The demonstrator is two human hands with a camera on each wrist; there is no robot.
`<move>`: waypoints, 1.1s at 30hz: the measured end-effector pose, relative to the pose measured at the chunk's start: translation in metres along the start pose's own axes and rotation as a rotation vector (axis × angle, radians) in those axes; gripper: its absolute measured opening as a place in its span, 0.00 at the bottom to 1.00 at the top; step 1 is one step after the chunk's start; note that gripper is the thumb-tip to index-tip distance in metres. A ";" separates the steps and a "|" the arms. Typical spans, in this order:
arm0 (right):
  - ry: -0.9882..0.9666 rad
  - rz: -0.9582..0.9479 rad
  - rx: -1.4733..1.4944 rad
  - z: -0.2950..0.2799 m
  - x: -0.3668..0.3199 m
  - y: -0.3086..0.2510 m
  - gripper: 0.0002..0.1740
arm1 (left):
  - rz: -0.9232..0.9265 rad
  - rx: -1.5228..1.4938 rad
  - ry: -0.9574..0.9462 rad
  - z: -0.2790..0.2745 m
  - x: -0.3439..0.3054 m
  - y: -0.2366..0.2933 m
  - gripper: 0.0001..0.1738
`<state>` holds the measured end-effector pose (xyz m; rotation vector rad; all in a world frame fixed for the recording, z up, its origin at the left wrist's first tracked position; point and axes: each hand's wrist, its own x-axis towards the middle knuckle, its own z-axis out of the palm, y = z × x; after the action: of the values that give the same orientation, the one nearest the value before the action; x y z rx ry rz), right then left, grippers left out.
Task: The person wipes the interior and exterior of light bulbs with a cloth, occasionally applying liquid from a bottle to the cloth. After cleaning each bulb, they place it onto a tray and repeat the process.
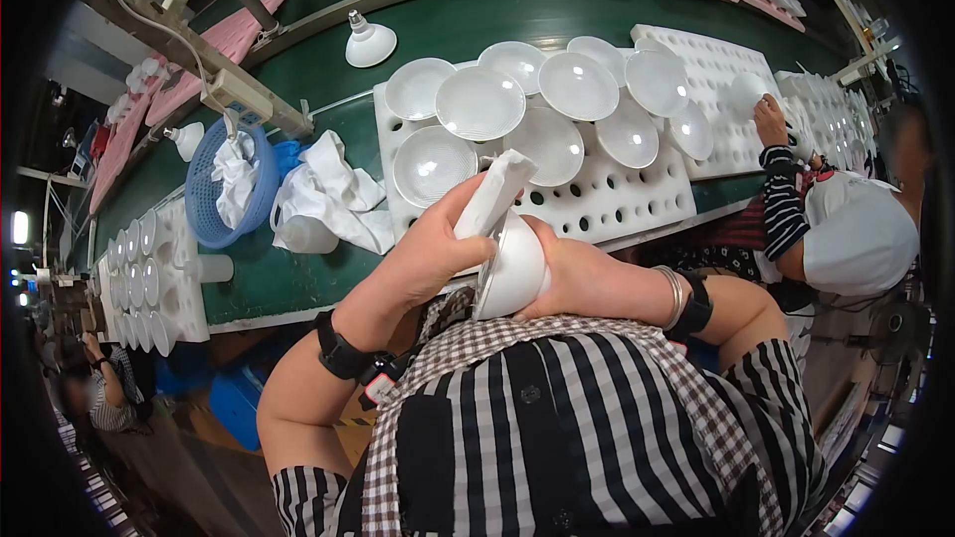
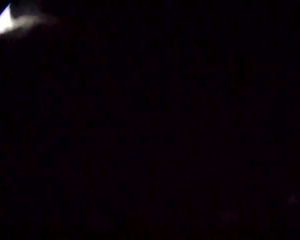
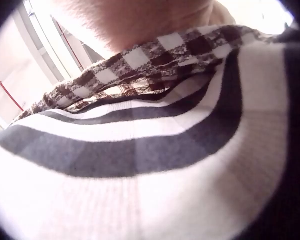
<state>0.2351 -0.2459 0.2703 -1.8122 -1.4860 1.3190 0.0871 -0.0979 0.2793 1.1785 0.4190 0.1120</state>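
While the right hand cups the back of a white reflector lamp just in front of the person's checked apron, the left hand clasps a folded white cloth between thumb and fingers beside the lamp's rim. Both hands are thus closed around something: the right on the lamp, whose base is hidden in the palm, the left on the cloth. Whether the cloth presses on the lamp's face or only stands against its edge, I cannot tell; the left wrist view is almost black and the right one shows mostly striped shirt.

Judging by this hold, the step in hand is wiping one lamp. The next move seems to call for a steady right hand and a light turn of the lamp, so that the cloth can follow the face and rim without a slip on the smooth shell.

Just beyond the grip, a perforated white tray bears a cluster of lamps, faces mostly upward. Left of the grip lie loose white cloths on the green table, then a blue basket with more cloth in it. Farther ahead, a single lamp rests base up. Well off to the right, another person's hand touches a lamp.
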 end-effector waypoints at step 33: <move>-0.314 0.241 0.557 -0.026 0.006 0.001 0.61 | -0.081 0.026 -0.084 0.000 -0.019 0.012 0.49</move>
<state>0.2575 -0.2347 0.2784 -1.4895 -0.9086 1.9730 0.0716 -0.0987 0.2954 1.1855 0.3941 -0.0134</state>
